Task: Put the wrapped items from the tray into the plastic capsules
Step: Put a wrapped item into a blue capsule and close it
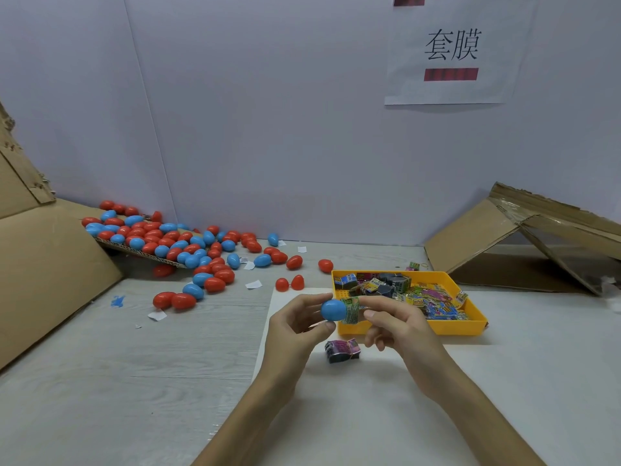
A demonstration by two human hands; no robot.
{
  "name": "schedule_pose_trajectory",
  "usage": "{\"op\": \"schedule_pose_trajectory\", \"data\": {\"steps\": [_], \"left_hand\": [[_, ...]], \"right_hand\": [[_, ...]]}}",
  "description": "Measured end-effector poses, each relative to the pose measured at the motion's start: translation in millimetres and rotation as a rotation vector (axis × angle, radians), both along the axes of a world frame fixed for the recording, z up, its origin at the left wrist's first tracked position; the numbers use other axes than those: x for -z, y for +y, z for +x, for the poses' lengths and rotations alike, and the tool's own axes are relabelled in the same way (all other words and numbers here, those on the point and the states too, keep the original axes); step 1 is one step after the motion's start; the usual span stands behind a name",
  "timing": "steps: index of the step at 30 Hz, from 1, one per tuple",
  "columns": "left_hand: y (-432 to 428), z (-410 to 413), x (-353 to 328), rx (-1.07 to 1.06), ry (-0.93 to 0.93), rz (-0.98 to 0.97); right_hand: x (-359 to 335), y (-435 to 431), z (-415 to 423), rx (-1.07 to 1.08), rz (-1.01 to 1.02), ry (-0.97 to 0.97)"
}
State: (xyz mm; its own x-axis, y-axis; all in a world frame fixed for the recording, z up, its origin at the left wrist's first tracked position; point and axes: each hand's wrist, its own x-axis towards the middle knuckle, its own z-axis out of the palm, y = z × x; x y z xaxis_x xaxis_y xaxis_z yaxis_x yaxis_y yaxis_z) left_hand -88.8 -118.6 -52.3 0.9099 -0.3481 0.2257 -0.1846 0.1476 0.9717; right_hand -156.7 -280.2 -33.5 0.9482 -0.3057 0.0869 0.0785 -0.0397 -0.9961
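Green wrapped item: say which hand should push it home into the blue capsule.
Right, probably. The right hand pinches the green wrapped item at the capsule's mouth; the left hand grips the blue capsule and can steady it.

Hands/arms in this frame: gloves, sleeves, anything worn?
Nothing worn. Left hand and right hand are bare: no gloves, rings or tape visible. Left forearm and right forearm run bare to the frame's bottom edge, with no sleeves, watch or wristband in view. No cables or markings.
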Motion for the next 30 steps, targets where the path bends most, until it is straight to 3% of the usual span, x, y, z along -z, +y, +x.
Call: {"op": "schedule_pose_trajectory", "data": {"steps": [19, 30], "left_hand": [[-2.2, -1.8, -0.3, 0.067, -0.022, 0.039], [-2.0, -0.6, 2.1, 0.040, -0.036, 0.064]], "right_hand": [[6.6, 5.2, -0.1, 0.173, -0.293, -0.152], [5.1, 5.4, 1.2, 0.041, 0.000, 0.020]]}}
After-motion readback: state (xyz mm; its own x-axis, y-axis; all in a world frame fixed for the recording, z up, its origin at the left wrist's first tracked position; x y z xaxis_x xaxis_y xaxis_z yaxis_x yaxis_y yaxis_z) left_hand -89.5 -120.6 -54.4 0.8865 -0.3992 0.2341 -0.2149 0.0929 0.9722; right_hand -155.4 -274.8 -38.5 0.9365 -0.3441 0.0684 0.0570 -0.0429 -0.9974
